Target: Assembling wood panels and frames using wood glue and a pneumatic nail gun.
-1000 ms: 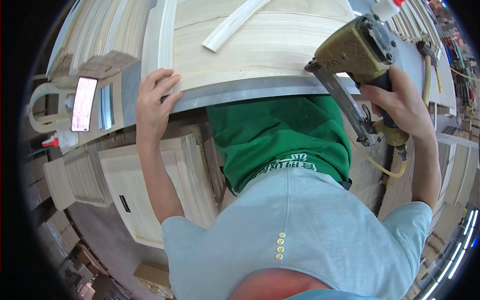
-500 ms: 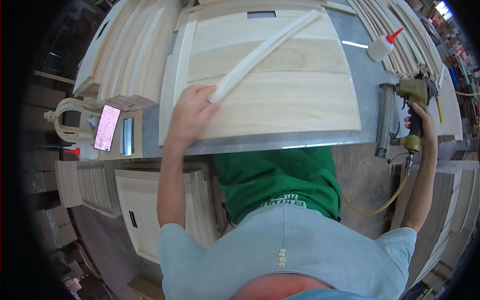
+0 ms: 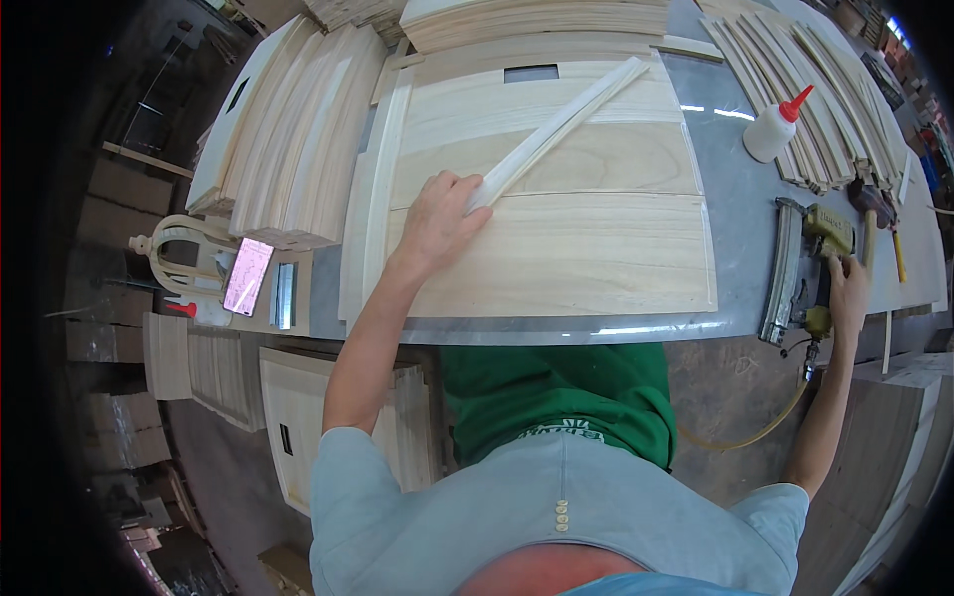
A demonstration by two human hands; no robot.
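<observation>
A long pale wooden strip lies slantwise over a flat wooden panel on the table. My left hand is closed round the strip's near end, thumb and fingers pinching it. The panel has a small dark rectangular slot near its far edge and a raised wooden strip along its left side. At the table's right edge, my right hand grips the handle of an olive-green nail gun. The gun's long grey magazine is on its left, and its fingers are partly hidden.
Stacked boards stand at the left, near a lit phone. More panels lie at the back. A red-tipped glue bottle, loose wooden strips and a hammer occupy the right. A yellow air hose hangs below the gun.
The view has shifted, so the table appears lower. The nail gun has come nearer, uncovering the hammer behind it. My left hand still holds the strip, whose near end has swung slightly right.
</observation>
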